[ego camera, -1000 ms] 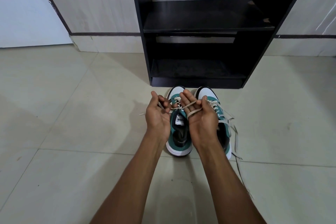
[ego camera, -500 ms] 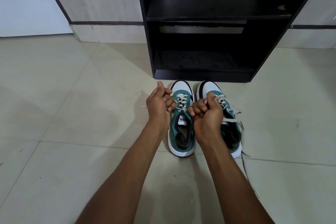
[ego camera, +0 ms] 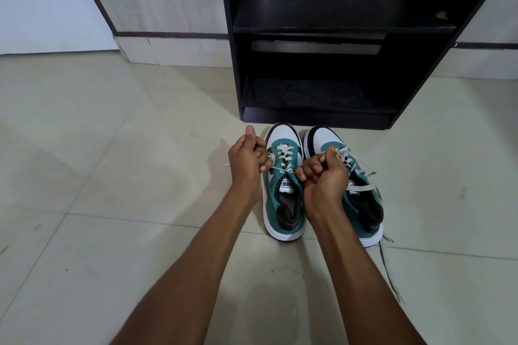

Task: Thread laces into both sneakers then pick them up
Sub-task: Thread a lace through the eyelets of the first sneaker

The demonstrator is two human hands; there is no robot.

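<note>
Two green, white and black sneakers stand side by side on the tiled floor, toes pointing away from me. The left sneaker (ego camera: 283,199) has a cream lace (ego camera: 284,158) crossed through its eyelets. My left hand (ego camera: 246,162) is fisted on one end of that lace at the shoe's left side. My right hand (ego camera: 322,176) is fisted on the other end, between the two shoes. The lace runs taut across the tongue between both fists. The right sneaker (ego camera: 361,199) is laced too, and its loose ends trail over its right side and onto the floor.
A black open shelf unit (ego camera: 316,64) stands just beyond the toes of the shoes, against the wall. A thin lace end (ego camera: 388,269) lies on the tiles to the right of the right sneaker. Pale floor tiles (ego camera: 112,176) stretch to the left.
My hands went from fingers spread with the lace looped over them to closed fists pulled apart, drawing the left sneaker's lace tight. The view has tilted slightly.
</note>
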